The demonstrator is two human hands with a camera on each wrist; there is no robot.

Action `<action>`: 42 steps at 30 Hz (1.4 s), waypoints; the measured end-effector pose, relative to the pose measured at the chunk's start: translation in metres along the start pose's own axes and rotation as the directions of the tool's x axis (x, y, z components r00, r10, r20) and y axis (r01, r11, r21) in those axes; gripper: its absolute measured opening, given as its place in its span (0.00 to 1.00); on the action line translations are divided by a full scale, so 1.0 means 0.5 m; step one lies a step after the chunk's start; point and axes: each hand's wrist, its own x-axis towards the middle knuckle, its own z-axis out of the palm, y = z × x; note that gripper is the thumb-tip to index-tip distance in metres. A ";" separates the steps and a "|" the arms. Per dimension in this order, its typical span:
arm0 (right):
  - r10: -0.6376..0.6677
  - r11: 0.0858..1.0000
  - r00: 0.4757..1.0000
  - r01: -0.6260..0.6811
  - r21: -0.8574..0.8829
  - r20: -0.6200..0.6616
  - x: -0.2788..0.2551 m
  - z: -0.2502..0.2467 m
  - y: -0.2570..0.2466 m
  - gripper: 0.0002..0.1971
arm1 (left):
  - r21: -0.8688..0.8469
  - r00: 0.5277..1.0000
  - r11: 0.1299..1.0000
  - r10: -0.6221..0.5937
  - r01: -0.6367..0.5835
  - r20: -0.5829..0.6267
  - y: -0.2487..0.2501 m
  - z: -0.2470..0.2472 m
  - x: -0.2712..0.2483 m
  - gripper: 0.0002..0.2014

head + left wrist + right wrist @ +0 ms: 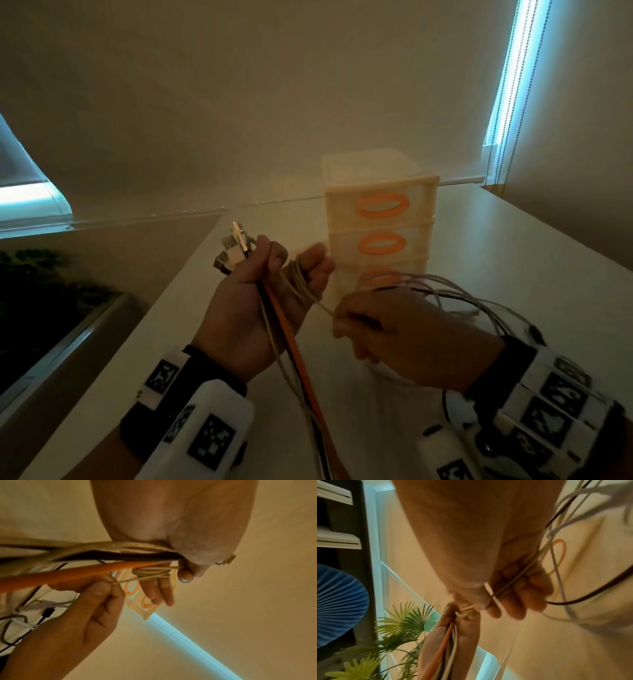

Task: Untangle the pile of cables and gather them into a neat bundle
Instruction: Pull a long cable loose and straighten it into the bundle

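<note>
Gripping the cable bundle (274, 308), left hand (253, 308) is curling around orange, black and pale strands; right hand (394, 339) is pinching a pale cable (126, 581) coiled around it.

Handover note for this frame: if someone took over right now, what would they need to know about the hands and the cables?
Left hand grips the cable bundle, orange cable included; plug ends stick out above the fist.
Right hand pinches a thin beige cable, already wound several turns around the bundle at the left fingers.
Loose loops trail over the right wrist.
Left: finish the wrap, secure the end, gather the trailing loops.
</note>
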 end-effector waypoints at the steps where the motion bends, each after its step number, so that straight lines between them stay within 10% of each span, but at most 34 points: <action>1: 0.047 0.997 0.998 -0.049 -0.068 -0.038 0.002 -0.003 0.008 0.12 | -0.033 1.000 0.999 0.015 -0.016 -0.023 0.002 -0.004 0.002 0.24; 4: 0.072 0.988 0.974 -0.099 -0.117 -0.215 0.001 -0.013 0.016 0.17 | -0.084 1.000 0.996 0.005 -0.005 0.001 0.006 -0.015 0.008 0.22; 9: 0.083 0.996 0.976 -0.084 -0.003 0.203 -0.002 -0.011 0.002 0.11 | -0.092 0.998 0.996 0.027 -0.021 0.064 0.023 -0.034 0.010 0.21; 14: 0.195 0.969 0.981 -0.196 -0.152 -0.019 -0.001 -0.034 0.014 0.12 | -0.100 0.995 0.995 0.038 -0.028 0.098 0.037 -0.046 0.010 0.21; 19: 0.215 0.975 0.924 -0.220 -0.020 0.317 -0.006 -0.033 0.008 0.12 | -0.143 0.984 0.990 0.011 0.015 0.178 0.058 -0.057 0.010 0.21; 24: 0.356 0.913 0.908 -0.389 -0.123 -0.221 0.003 -0.042 0.036 0.19 | 0.173 0.916 0.965 -0.242 0.194 0.319 0.044 -0.038 -0.004 0.18; 28: 0.180 0.968 0.900 -0.233 -0.090 -0.396 0.010 -0.011 0.020 0.13 | 0.496 0.841 0.810 -0.478 0.312 0.252 -0.027 -0.005 -0.024 0.18; 33: -0.155 0.988 0.935 0.148 -0.047 -0.317 -0.002 0.000 -0.004 0.05 | 0.209 0.989 0.970 -0.138 0.125 0.053 -0.024 0.009 -0.008 0.23; 42: 0.011 0.992 0.993 -0.026 -0.125 -0.119 -0.001 -0.001 0.022 0.15 | -0.041 0.992 0.999 -0.007 0.002 -0.123 -0.005 -0.002 0.003 0.21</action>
